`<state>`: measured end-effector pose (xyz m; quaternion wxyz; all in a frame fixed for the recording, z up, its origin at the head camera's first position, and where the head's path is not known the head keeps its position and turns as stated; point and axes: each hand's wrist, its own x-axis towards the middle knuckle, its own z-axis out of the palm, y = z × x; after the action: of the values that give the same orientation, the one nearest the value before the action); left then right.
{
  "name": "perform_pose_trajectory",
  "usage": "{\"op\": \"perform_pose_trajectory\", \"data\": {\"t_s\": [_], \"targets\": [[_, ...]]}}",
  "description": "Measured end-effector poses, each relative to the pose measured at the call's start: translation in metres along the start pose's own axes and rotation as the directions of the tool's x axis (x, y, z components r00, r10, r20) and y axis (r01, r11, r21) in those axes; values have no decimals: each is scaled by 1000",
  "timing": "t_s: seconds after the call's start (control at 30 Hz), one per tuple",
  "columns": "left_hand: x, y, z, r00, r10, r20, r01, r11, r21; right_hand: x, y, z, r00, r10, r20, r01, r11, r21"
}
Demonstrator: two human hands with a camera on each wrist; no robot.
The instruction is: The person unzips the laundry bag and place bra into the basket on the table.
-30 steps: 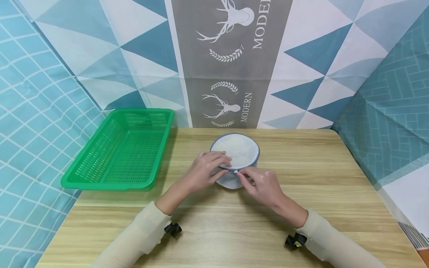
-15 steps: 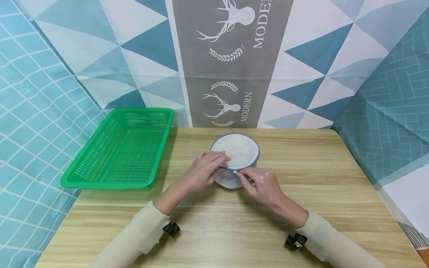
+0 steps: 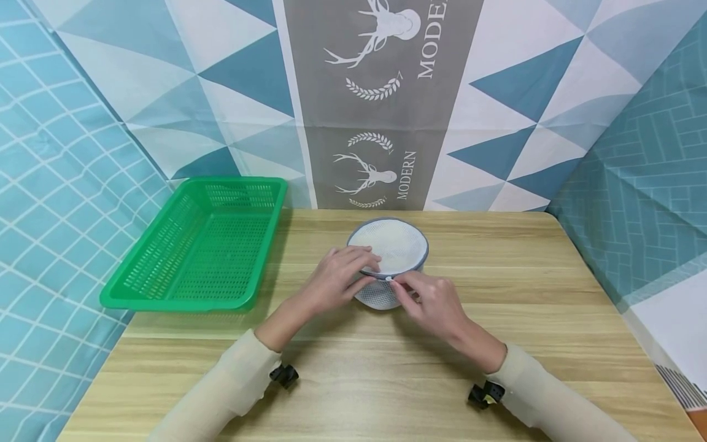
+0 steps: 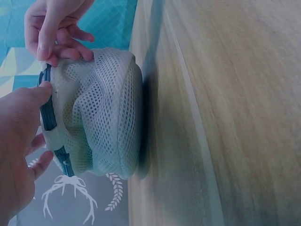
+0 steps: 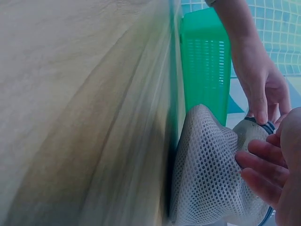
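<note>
A round white mesh laundry bag [image 3: 394, 242] with blue-grey trim stands upright on the wooden table, its flat top facing up. At the near left of the rim, my left hand [image 3: 337, 279] grips the edge, fingers over the top and thumb at the front. Just right of it, my right hand [image 3: 433, 304] pinches a small white zipper pull [image 3: 389, 279] between thumb and index finger. The left wrist view shows the bag's sagging mesh side [image 4: 101, 113] and the left thumb against the dark zipper band [image 4: 47, 113]. In the right wrist view, the pinching fingertips are partly hidden.
A green plastic basket [image 3: 256, 270] with perforated walls stands at the table's left. Behind the table [image 3: 353, 380] hangs a patterned cloth backdrop [image 3: 364, 110], with blue tiled sheets [image 3: 55, 184] at both sides.
The left thumb tucks back half a second ago, then lies forward along the rim again. The right hand keeps its pinch at nearly the same spot; the bag stays put.
</note>
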<state>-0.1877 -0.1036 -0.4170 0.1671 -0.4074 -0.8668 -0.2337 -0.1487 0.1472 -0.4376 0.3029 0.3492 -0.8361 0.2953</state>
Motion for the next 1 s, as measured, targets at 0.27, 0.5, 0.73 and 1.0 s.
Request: {"op": "perform_pose_trajectory", "data": {"t_s": [0.27, 0.5, 0.73, 1.0], "targets": [[-1, -2, 1, 999, 35, -21, -35, 999, 3, 0, 0, 1, 1000, -5, 5, 5, 1000, -9], [-3, -3, 2, 997, 62, -42, -61, 998, 19, -1, 0, 0, 1000, -7, 21, 7, 1000, -1], [-4, -4, 1, 999, 48, -24, -48, 999, 5, -4, 2, -1, 1000, -9, 0, 9, 1000, 22], [-4, -4, 1, 1000, 17, -18, -18, 999, -30, -1, 0, -1, 1000, -2, 5, 2, 999, 34]]}}
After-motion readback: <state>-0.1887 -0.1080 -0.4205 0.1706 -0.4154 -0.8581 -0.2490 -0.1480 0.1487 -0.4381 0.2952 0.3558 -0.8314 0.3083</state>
